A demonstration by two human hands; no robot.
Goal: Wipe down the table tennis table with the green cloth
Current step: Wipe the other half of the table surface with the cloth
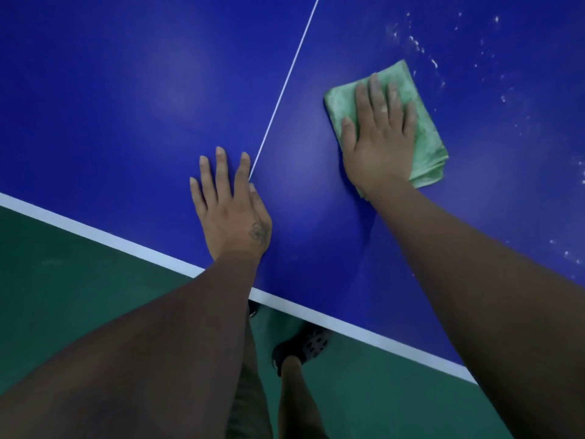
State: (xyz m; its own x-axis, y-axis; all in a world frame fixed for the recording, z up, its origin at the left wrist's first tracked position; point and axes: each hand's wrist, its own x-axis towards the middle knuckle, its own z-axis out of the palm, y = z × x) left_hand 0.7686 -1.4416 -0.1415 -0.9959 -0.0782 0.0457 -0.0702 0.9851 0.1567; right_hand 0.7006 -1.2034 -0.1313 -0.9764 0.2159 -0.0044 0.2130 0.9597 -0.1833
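Both palms down on blue desk [126, 90]. Right grip [380, 137]: fingers spread, pressing folded green cloth [424, 134] beneath it. Left grip [232, 210]: fingers straight, flat on desk, white line [285, 87] just right of it.

Table [126, 90]: blue top with a white edge stripe [95, 234] on the near side and a thin white centre line [285, 87] running near to far.

- Cloth [427, 137]: green, folded, right of the line, under the flat right hand [380, 137].
- Left hand [231, 210]: flat on the top, just left of the line, near the edge.
- White specks [416, 44]: scattered far right.
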